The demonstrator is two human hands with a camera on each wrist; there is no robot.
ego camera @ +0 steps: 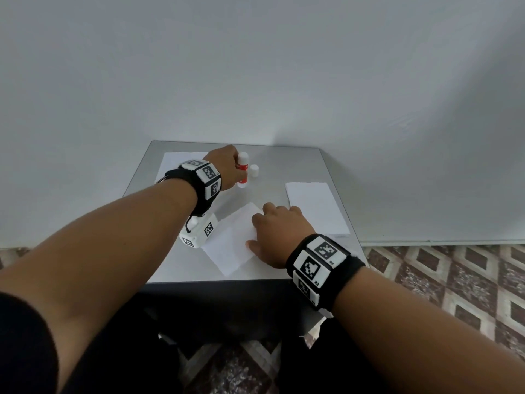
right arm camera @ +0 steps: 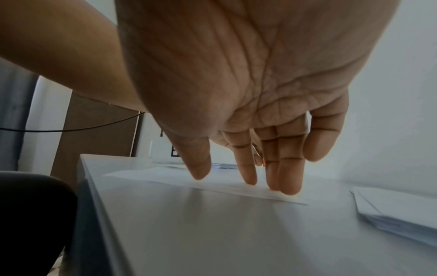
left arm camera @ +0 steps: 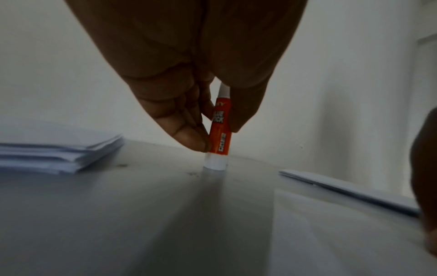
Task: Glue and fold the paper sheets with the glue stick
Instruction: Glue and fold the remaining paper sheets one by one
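Here, left hand (ego camera: 227,166) on glue stick (ego camera: 242,172), right hand (ego camera: 277,233) on sheet (ego camera: 231,245)
Left fingers (left arm camera: 189,138) and thumb pinch the upright stick, base on the table (ego camera: 298,166), cap (ego camera: 254,170) just beside. Right fingers (right arm camera: 289,179) lie straight, pressing the centre sheet; paper stacks (ego camera: 316,207) lie left and right

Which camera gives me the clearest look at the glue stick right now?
The left wrist view: the glue stick stands upright on the table, pinched by the left hand, label readable. The head view shows it small and half hidden; the right wrist view shows only an orange sliver behind the fingers.
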